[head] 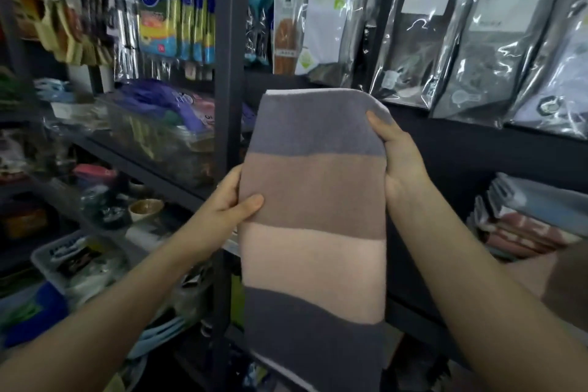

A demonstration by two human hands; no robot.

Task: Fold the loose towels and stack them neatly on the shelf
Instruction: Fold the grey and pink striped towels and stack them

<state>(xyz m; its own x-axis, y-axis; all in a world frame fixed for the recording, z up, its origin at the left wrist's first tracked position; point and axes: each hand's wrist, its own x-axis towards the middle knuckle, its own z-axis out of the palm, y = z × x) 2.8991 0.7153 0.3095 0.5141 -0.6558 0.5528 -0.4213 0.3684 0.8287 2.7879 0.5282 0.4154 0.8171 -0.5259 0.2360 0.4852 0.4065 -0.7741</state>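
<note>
The left hand [229,200] grips the left edge of the towel [313,200] about halfway up the brown band: the thumb lies across the front of the cloth and the fingers go behind it, out of sight. The towel hangs in the air between the two hands, in front of the dark upright post [227,73] of the shelf unit. It is striped in bands, grey at the top, then brown, pink and dark grey, and its long axis runs up and down, with the lower end passing out of view at the bottom. It looks already doubled lengthwise, since the top edge is rounded like a fold. The right hand [401,165] grips the right edge higher up, at the seam of the grey and brown bands, thumb on the front near the top corner and fingers wrapped behind.

The stack [534,216] of folded towels sits on the shelf low and to the right, well apart from the held towel and nearer to the right hand. As I judge it, the towel still needs folding across its length before it can go over to that stack, so the move runs rightward and down.
</note>
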